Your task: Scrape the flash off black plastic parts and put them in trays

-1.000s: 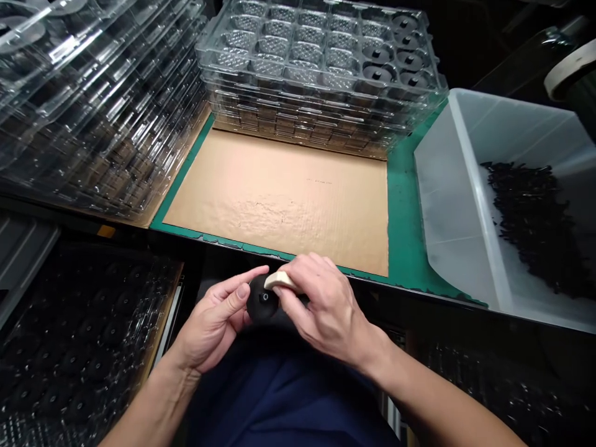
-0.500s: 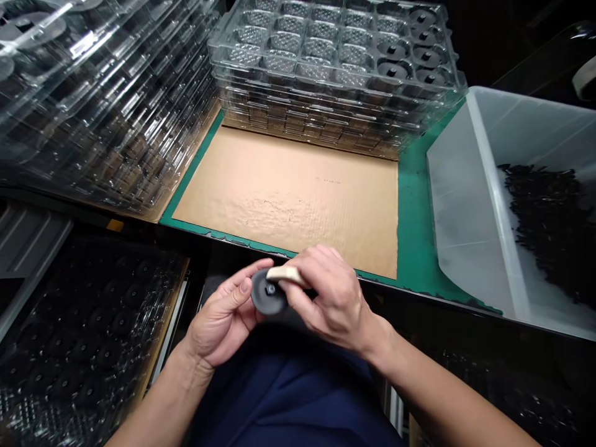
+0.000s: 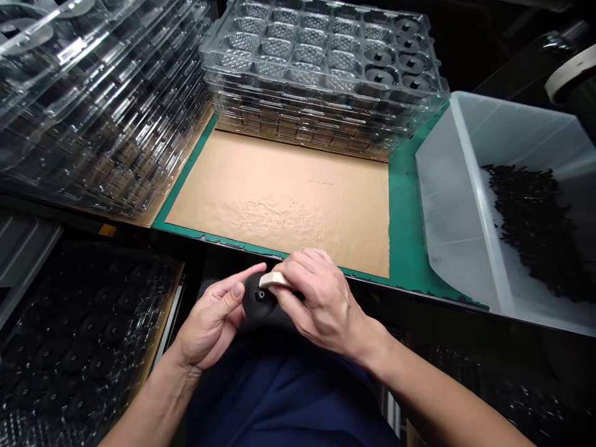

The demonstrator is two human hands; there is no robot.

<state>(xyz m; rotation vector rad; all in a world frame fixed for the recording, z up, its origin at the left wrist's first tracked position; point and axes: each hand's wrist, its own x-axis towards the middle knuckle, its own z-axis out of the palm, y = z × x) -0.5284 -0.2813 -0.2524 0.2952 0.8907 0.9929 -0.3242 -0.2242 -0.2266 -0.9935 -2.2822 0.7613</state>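
Between thumb and fingers, my left hand (image 3: 216, 316) holds a round black disc-shaped part (image 3: 257, 305) by its left edge, its face tilted up. A small hole with a light ring shows near the disc's centre. My right hand (image 3: 319, 301) grips a cream-coloured flat piece (image 3: 274, 280), whose tip touches the disc's face just above that hole. What the piece is I cannot make out, since my fingers cover most of it. Both hands are over my lap, just in front of the bench edge.
A cardboard sheet (image 3: 288, 192) lies on the green bench top (image 3: 405, 236). Stacked clear plastic trays (image 3: 316, 62) stand behind it, with more trays (image 3: 107, 112) at left. A translucent bin (image 3: 444, 205) holds black pieces (image 3: 531, 223). Lower left, another tray (image 3: 88, 335) carries black discs.
My hands and the disc sit slightly further left in view, along with the whole scene. The cream piece stays against the disc, which looks darker and turned a little.
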